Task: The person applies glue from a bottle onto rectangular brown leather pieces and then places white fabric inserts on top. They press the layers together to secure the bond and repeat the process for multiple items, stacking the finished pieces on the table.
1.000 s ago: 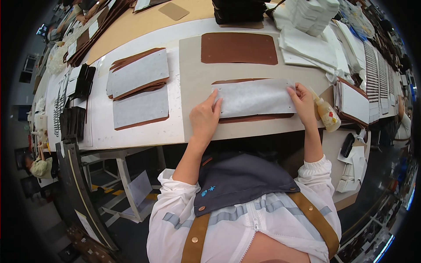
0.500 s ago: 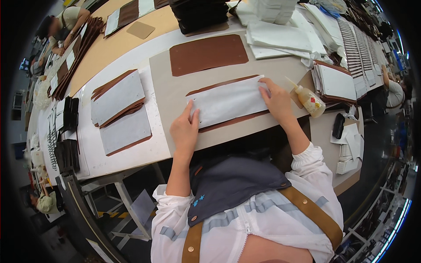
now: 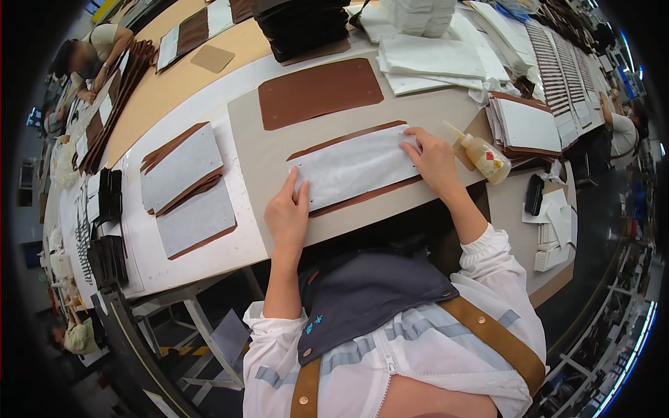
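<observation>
A white sheet (image 3: pixel 355 166) lies over a brown leather panel (image 3: pixel 369 198), whose long edges show as strips above and below it. At the sheet's left end, the thumb and forefinger of my left hand (image 3: pixel 287 212) pinch its edge. My right hand (image 3: pixel 435 164) grips the upper right corner, fingertips on the sheet and thumb bent at its side. Just beyond lies a bare brown leather panel (image 3: pixel 320 94), flat on the grey board (image 3: pixel 249 150). A squeeze bottle (image 3: pixel 488 159) with a long pale nozzle rests right of my right hand.
To the left are stacked white-faced brown panels (image 3: pixel 182 167). A black stack (image 3: pixel 300 28) and white sheets (image 3: pixel 432 59) stand at the back; another panel pile (image 3: pixel 526 125) is at right. A black stapler-like object (image 3: pixel 534 195) lies on the side surface. A co-worker (image 3: pixel 104 45) leans over the far left.
The whole view has shifted slightly. My hands stay at the two ends of the white sheet, with the fingers barely moved.
</observation>
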`<action>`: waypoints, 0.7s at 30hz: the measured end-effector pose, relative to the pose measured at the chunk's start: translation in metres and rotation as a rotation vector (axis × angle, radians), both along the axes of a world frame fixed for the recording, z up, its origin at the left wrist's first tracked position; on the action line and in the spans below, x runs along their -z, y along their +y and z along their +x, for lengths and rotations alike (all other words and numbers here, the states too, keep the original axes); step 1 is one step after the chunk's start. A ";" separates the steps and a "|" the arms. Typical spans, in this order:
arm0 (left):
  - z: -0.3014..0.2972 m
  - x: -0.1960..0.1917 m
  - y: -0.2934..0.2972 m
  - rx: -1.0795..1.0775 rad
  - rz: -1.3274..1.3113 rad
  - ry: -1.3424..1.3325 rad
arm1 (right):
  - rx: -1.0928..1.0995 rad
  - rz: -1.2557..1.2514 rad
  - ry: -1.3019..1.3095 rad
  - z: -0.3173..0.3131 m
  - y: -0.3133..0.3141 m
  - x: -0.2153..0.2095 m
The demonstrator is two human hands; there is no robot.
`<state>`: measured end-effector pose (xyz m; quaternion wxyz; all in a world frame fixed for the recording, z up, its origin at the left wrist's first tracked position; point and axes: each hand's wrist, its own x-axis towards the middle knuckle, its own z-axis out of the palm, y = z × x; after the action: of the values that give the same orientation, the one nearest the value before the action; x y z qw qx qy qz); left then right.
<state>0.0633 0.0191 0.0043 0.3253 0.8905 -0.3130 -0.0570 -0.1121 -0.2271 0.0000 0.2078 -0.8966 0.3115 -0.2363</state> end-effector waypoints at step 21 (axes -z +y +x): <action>0.005 -0.006 0.005 0.074 0.059 0.084 | -0.052 -0.133 0.117 -0.005 -0.005 -0.009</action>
<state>0.0686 0.0237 0.0099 0.3096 0.8843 -0.3299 -0.1156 -0.1173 -0.2324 0.0085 0.1354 -0.9284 0.2835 -0.1983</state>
